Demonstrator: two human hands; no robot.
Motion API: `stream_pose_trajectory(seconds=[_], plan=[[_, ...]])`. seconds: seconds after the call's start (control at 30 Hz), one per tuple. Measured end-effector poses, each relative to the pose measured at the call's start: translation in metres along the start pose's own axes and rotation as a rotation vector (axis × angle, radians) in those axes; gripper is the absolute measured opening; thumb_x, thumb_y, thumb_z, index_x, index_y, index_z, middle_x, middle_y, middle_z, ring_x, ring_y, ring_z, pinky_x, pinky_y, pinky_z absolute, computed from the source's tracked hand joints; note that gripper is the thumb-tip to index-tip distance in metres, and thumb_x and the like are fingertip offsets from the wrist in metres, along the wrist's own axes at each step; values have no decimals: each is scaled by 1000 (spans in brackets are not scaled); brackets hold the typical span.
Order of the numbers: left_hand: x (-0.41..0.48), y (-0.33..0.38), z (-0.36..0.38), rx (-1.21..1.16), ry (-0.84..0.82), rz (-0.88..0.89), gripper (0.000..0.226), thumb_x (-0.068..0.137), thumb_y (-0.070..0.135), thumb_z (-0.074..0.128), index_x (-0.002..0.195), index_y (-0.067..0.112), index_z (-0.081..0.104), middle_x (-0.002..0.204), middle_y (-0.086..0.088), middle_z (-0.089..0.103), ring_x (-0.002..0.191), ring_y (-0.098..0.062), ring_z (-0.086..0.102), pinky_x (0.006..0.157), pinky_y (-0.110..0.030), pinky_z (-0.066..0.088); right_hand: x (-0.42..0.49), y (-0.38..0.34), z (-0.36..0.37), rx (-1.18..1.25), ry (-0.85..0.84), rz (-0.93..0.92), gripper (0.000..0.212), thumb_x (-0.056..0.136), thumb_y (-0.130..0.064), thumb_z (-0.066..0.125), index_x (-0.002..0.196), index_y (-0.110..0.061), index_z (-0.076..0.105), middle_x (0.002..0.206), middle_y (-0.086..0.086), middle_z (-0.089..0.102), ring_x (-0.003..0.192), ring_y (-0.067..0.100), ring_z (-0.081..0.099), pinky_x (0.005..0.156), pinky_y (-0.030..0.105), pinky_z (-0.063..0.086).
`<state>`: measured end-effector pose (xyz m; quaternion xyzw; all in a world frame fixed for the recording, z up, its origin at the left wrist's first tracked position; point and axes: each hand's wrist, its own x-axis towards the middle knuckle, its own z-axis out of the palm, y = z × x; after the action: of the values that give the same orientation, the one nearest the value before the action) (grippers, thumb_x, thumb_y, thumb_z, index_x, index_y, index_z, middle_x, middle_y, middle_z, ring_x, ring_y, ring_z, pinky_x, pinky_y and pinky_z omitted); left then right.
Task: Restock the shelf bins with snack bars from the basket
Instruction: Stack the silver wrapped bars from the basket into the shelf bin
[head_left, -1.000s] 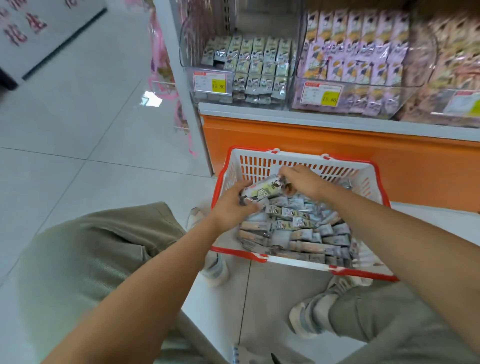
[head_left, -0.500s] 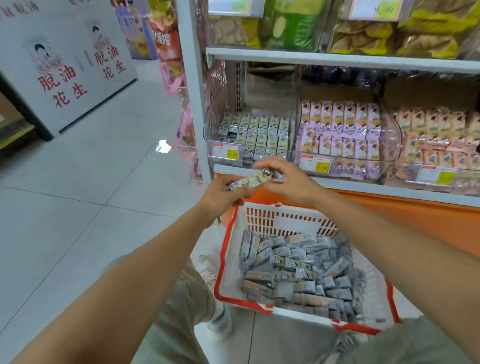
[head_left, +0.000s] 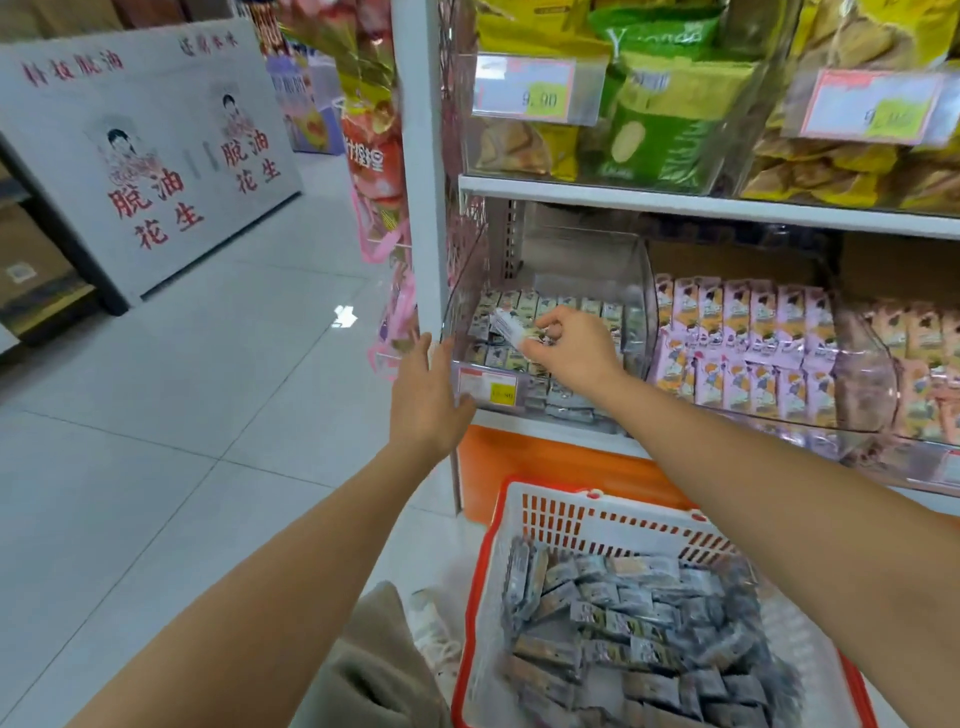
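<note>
The right hand (head_left: 571, 353) pinches one snack bar (head_left: 506, 327) by its near end just above the rows already in the clear left bin (head_left: 643, 291). The bar's long axis runs up and leftward from the fingers, so the drop spot lies directly beneath this hand. The left hand (head_left: 426, 400) is spread, fingers straight, beside the bin's front-left corner; whether it touches is unclear. Half a second earlier both hands held the bar just above the basket (head_left: 597, 512), and the left has since let go.

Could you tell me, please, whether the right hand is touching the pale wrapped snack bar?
Touching: in the head view, the right hand pinches the pale wrapped snack bar.
</note>
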<state>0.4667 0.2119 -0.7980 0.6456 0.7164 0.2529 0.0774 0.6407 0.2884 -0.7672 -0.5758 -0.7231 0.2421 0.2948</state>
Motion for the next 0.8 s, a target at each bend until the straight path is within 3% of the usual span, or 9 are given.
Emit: stream_pose_trajectory(seconds=[0.1, 0.3, 0.4, 0.47, 0.63, 0.73, 0.8], plan=[[0, -10, 25, 87, -27, 39, 85, 90, 22, 62, 154, 7, 9, 162, -14, 2, 148, -31, 7, 117, -40, 19, 21, -1, 18, -49, -55, 50, 44, 88, -35, 70, 122, -8, 60, 98, 9, 64, 90, 26, 62, 77, 35, 50], [-1, -23, 55, 21, 38, 47, 92, 84, 10, 66, 154, 6, 6, 160, -15, 11, 147, -31, 16, 117, -42, 27, 49, -8, 54, -151, -122, 96, 34, 82, -30, 74, 95, 2, 70, 95, 18, 70, 88, 31, 66, 77, 39, 55], [-1, -28, 63, -3, 54, 54, 92, 86, 13, 67, 154, 10, 5, 160, -12, 15, 145, -29, 22, 114, -42, 32, 53, -13, 64, -145, -152, 98, 41, 83, -38, 72, 67, -2, 63, 57, 7, 52, 56, 22, 50, 58, 30, 39], [0, -30, 65, -9, 55, 58, 93, 86, 14, 67, 154, 12, 4, 160, -11, 14, 145, -28, 23, 113, -40, 32, 56, -16, 68, -124, -176, 93, 49, 88, -42, 66, 54, -10, 50, 47, 2, 38, 45, 18, 37, 54, 29, 32], [-2, -29, 63, -33, 38, 45, 93, 88, 11, 63, 155, 15, 0, 162, -7, 10, 147, -26, 18, 114, -40, 31, 57, -22, 68, -71, -248, 41, 49, 99, -19, 46, 51, -15, 37, 52, 3, 37, 49, 17, 34, 57, 29, 31], [-3, -29, 59, -30, 21, 55, 94, 88, 10, 62, 155, 16, -3, 163, -5, 6, 148, -25, 16, 116, -40, 30, 56, -17, 69, -120, -305, 23, 47, 100, -23, 42, 54, -19, 38, 55, 0, 38, 54, 17, 35, 59, 30, 29], [-4, -30, 57, -16, 12, 60, 93, 88, 11, 61, 155, 15, -4, 163, -6, 5, 148, -24, 16, 116, -39, 30, 55, -13, 69, -202, -362, -3, 46, 101, -30, 39, 56, -20, 39, 57, -1, 41, 60, 20, 41, 73, 34, 37]])
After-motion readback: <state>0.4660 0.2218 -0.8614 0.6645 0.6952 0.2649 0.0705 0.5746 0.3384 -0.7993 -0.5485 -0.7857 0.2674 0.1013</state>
